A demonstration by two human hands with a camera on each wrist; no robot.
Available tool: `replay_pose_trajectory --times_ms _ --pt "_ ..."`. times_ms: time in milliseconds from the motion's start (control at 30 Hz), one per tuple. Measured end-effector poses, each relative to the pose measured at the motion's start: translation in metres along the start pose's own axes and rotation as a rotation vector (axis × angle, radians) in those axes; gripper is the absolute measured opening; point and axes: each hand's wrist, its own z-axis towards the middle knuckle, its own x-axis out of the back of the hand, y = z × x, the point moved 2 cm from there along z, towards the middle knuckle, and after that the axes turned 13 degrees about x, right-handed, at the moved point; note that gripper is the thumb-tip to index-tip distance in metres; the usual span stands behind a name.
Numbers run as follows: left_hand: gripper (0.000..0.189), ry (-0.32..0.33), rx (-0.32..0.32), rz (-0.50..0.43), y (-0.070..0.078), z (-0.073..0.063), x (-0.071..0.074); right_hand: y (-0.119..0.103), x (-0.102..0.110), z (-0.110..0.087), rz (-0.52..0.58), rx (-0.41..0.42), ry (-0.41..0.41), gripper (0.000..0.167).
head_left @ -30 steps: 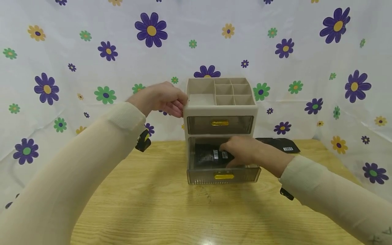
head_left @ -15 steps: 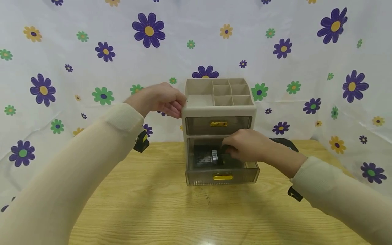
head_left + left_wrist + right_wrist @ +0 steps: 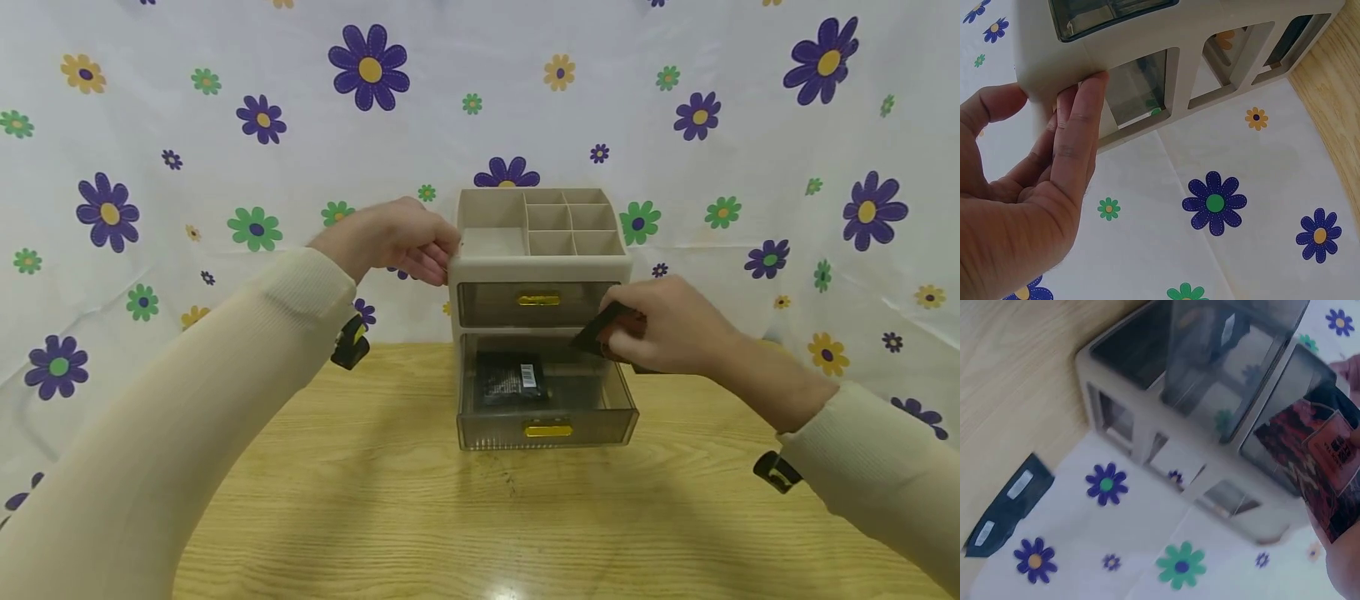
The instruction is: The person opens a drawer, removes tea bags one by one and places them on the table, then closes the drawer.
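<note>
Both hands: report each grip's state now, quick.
Left hand: closed, gripping the side of the beige organizer.
Right hand: closed, holding a dark packet with red print.

Left hand (image 3: 408, 239) and right hand (image 3: 667, 329) both bare. Long cream sleeves: left sleeve (image 3: 187, 408), right sleeve (image 3: 903, 500), plain, soft-looking fabric, slightly loose, a few creases. Left cuff (image 3: 311, 279) fitted, same cream family, fold line across it. Right cuff (image 3: 847, 429) matches, fine ribbing visible. Small black unit at each wrist, by the cuff underside: left unit (image 3: 349, 343) boxy, yellow patch; right unit (image 3: 777, 472) rounded, pale yellowish mark, too small to read.
</note>
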Motion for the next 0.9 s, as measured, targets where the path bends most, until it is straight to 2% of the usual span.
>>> replay_pose_trajectory --times_ms 167,267,467,700,900 --pt "0.03 -0.004 -0.003 0.004 0.0 0.0 0.0 0.016 0.004 -0.02 -0.037 -0.031 0.087 0.017" --pt "0.03 0.001 -0.003 0.007 0.0 -0.001 0.001 0.029 0.002 -0.033 -0.044 -0.052 0.081 0.023" --pt "0.03 -0.008 -0.003 0.003 0.0 -0.001 0.0 0.046 -0.003 -0.053 -0.105 -0.142 -0.062 0.033" --pt "0.03 0.004 0.003 0.004 0.001 -0.001 0.001 0.062 -0.021 -0.076 -0.116 -0.335 -0.221 0.009" --pt "0.031 -0.007 0.003 0.001 0.001 -0.002 0.0 0.073 -0.046 -0.102 -0.086 -0.366 -0.304 0.004"
